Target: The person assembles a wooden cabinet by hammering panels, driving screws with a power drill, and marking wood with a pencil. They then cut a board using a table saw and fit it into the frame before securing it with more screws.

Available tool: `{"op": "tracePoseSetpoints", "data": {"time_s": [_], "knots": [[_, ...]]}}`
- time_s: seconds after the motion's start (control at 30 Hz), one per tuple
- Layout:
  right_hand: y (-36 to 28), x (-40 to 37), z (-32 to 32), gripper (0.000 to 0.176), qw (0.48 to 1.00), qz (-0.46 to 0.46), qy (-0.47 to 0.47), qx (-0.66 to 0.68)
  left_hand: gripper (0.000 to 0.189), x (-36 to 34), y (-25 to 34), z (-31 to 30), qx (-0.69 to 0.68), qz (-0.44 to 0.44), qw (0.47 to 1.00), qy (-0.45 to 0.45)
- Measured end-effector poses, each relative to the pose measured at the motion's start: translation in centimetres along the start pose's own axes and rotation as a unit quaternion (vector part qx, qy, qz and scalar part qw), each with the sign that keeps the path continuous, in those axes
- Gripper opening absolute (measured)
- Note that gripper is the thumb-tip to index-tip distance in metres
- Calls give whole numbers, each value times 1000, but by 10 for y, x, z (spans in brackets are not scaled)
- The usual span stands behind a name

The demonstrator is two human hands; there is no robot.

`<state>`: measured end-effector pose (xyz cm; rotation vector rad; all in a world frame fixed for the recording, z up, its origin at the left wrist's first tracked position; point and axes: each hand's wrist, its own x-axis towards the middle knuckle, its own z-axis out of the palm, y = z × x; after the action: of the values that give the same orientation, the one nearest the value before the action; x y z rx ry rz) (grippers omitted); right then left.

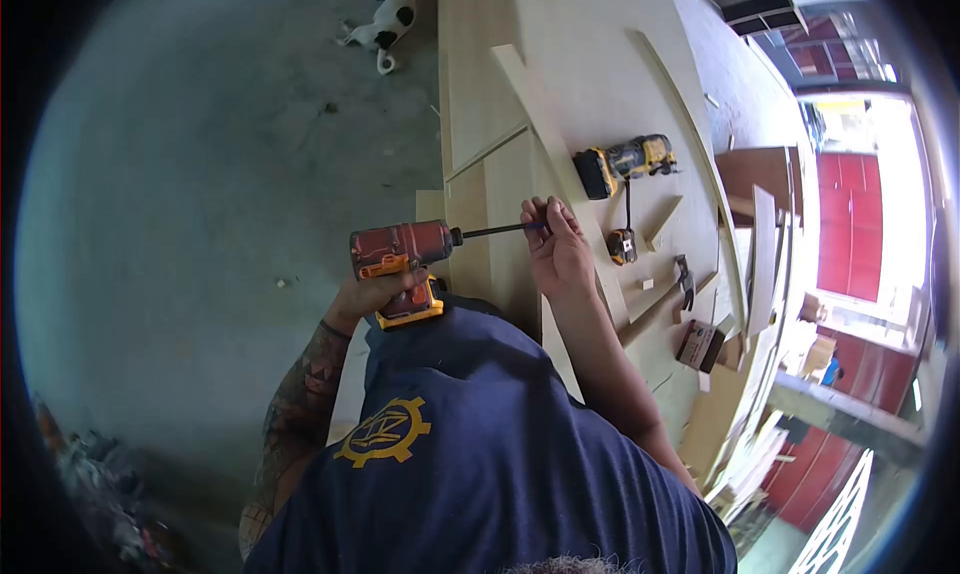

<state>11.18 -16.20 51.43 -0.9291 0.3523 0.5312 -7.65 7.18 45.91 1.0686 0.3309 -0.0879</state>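
Observation:
My left hand [376, 292] is wrapped round the handle of a red and black power driver [402, 246] with a yellow-edged battery at its base. From its chuck a long dark bit [492, 231] points right. The fingers of my right hand [558, 242] are closed on the far end of this bit, and its tip is hidden between them. Both hands are in front of my body, beside the edge of the pale wooden worktop [590, 24].
On the worktop are a yellow and black drill [625, 164], another yellow and black tool [621, 246], a hammer [684, 282], a small box [700, 345] and wood strips [540, 109]. A black and white animal [395, 12] lies on the floor at the top.

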Motion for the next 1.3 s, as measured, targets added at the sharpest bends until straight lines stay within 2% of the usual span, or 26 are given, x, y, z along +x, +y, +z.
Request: {"op": "tracePoseSetpoints", "data": {"time_s": [0.07,0.23,0.3,0.57,0.8,0.93,1.0,1.07,1.23,1.3], "knots": [[10,10,0,14,1000,10,5,-11,28,-2,-11,-4,-8,16,999,42],[33,20,-3,19,1000,17,-15,-1,30,-8,-22,-14,-21,35,996,77],[39,22,-3,13,1000,16,-5,4,30,-9,-25,-14,-22,42,995,83],[53,27,-15,11,1000,19,-9,-4,29,-10,-37,-14,-14,-10,994,104],[60,32,-20,11,997,52,31,-39,26,-9,-50,-19,-11,34,993,116],[62,31,-22,15,995,59,59,-62,25,-5,-51,-29,-15,-40,995,91],[61,30,-25,15,996,48,18,-79,25,-5,-49,-31,-15,-64,994,85],[62,28,-29,15,994,57,25,-91,26,-4,-47,-31,19,0,994,109],[76,28,-43,12,992,76,66,-77,28,3,-47,-36,2,8,996,89],[83,24,-46,29,991,93,88,-46,28,8,-54,-37,-19,9,997,79]]}}
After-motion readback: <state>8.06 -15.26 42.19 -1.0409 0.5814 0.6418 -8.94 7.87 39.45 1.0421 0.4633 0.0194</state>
